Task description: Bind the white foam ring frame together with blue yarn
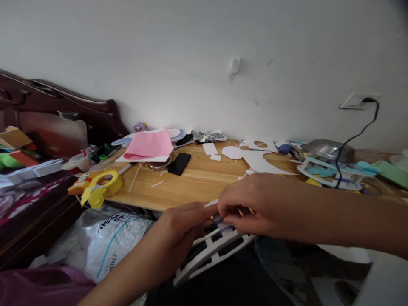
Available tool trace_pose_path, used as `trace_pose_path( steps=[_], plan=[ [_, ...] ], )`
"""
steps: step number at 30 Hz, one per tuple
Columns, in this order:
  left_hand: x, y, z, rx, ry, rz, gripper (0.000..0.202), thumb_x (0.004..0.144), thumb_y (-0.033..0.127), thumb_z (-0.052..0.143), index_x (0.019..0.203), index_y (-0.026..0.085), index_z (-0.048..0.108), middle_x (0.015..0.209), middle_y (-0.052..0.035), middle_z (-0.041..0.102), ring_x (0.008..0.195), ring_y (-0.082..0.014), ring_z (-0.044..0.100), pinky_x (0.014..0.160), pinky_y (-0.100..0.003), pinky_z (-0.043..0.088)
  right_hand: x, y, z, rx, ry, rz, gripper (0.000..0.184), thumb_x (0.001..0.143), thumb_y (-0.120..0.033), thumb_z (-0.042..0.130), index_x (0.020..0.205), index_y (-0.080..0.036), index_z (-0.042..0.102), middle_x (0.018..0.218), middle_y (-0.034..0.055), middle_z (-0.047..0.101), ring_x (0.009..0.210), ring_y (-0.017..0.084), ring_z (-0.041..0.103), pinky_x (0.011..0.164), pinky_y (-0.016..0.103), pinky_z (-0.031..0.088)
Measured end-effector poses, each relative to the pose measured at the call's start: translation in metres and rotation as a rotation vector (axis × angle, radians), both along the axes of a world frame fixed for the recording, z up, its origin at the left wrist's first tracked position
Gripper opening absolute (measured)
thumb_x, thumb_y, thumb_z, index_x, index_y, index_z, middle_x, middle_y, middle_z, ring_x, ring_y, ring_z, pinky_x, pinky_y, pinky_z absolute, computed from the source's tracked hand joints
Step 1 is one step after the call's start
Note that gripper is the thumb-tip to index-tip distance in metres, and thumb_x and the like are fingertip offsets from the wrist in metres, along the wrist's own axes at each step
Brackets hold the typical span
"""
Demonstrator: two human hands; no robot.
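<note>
A white frame (213,250) with curved rails and short crossbars, apparently cut from board, is held tilted over my lap at the table's front edge. My left hand (183,225) grips its upper left part, fingers pointing right and partly hidden. Fingertips of my right hand (245,204) are pinched together at the frame's top end, touching or nearly touching the left fingers. Between and below them shows a white piece with a purple band (226,228). What exactly the right fingertips pinch is hidden. A white cut-out sheet (263,162) lies behind the right hand.
On the wooden table (191,185) lie a black phone (180,163), a pink sheet (149,143), yellow tape (110,182) and paper scraps. At right, another white frame (331,174) stands by a metal bowl (330,149) and a black cord (358,134). A plastic bag (111,242) sits below left.
</note>
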State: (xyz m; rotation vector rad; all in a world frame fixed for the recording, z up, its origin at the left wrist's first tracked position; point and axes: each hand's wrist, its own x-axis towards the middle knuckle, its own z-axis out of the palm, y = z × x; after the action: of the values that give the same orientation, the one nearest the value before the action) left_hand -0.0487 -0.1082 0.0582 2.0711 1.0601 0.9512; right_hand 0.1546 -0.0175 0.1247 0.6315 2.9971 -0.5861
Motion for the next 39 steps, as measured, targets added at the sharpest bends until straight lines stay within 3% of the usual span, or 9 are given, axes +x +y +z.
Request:
trace_pose_path(
  steps=[8, 12, 17, 22, 28, 34, 39],
  plan=[
    [0.002, -0.004, -0.002, 0.009, 0.029, 0.001, 0.035, 0.101, 0.017, 0.054, 0.133, 0.025, 0.064, 0.106, -0.0059, 0.074, 0.094, -0.0148, 0.069, 0.084, -0.023, 0.052, 0.011, 0.011, 0.002, -0.099, 0.002, 0.230, 0.016, 0.090, -0.016, 0.059, 0.097, -0.023, 0.072, 0.087, -0.0019, 0.073, 0.073, 0.011, 0.061, 0.068, 0.025, 0.039],
    [0.003, -0.004, -0.006, 0.057, 0.021, 0.041, 0.035, 0.100, 0.017, 0.056, 0.133, 0.025, 0.065, 0.110, -0.0065, 0.075, 0.093, -0.0143, 0.071, 0.081, -0.022, 0.054, 0.012, 0.013, -0.001, -0.029, 0.021, 0.272, 0.014, 0.089, -0.015, 0.058, 0.094, -0.022, 0.069, 0.082, -0.0026, 0.069, 0.069, 0.011, 0.056, 0.068, 0.025, 0.038],
    [0.007, -0.003, -0.009, 0.109, -0.020, 0.048, 0.034, 0.099, 0.014, 0.056, 0.129, 0.024, 0.067, 0.107, -0.0055, 0.076, 0.091, -0.0133, 0.071, 0.079, -0.021, 0.054, 0.013, 0.006, 0.002, -0.004, -0.032, 0.216, 0.013, 0.088, -0.013, 0.057, 0.084, -0.021, 0.065, 0.077, -0.0033, 0.067, 0.067, 0.011, 0.055, 0.065, 0.025, 0.036],
    [0.011, -0.002, -0.008, 0.112, -0.021, 0.058, 0.032, 0.098, 0.012, 0.056, 0.126, 0.023, 0.069, 0.101, -0.0034, 0.076, 0.085, -0.0111, 0.069, 0.076, -0.020, 0.051, 0.012, 0.003, 0.007, -0.056, -0.058, 0.105, 0.010, 0.091, -0.019, 0.057, 0.090, -0.023, 0.066, 0.080, -0.0032, 0.069, 0.069, 0.012, 0.057, 0.065, 0.026, 0.036],
    [0.009, -0.003, -0.006, 0.079, 0.005, 0.064, 0.032, 0.099, 0.016, 0.054, 0.127, 0.022, 0.069, 0.096, -0.0046, 0.076, 0.085, -0.0130, 0.070, 0.076, -0.022, 0.052, 0.007, 0.003, 0.006, 0.009, -0.093, 0.089, 0.010, 0.080, -0.013, 0.062, 0.076, -0.022, 0.063, 0.069, -0.0043, 0.063, 0.063, 0.012, 0.053, 0.060, 0.026, 0.033],
    [0.005, -0.005, -0.003, 0.081, 0.013, -0.020, 0.039, 0.097, 0.012, 0.056, 0.134, 0.024, 0.064, 0.114, -0.0069, 0.076, 0.097, -0.0140, 0.072, 0.083, -0.022, 0.055, 0.012, 0.002, 0.006, 0.063, -0.038, 0.067, 0.009, 0.078, -0.013, 0.060, 0.077, -0.022, 0.060, 0.070, -0.0041, 0.063, 0.063, 0.012, 0.053, 0.062, 0.026, 0.032],
    [0.005, -0.004, -0.007, 0.107, -0.030, -0.001, 0.036, 0.096, 0.014, 0.060, 0.131, 0.022, 0.066, 0.113, -0.0076, 0.077, 0.096, -0.0153, 0.074, 0.084, -0.023, 0.057, 0.012, -0.001, 0.008, 0.097, -0.071, 0.034, 0.008, 0.079, -0.014, 0.059, 0.074, -0.021, 0.060, 0.069, -0.0029, 0.064, 0.062, 0.013, 0.052, 0.059, 0.026, 0.028]
  ],
)
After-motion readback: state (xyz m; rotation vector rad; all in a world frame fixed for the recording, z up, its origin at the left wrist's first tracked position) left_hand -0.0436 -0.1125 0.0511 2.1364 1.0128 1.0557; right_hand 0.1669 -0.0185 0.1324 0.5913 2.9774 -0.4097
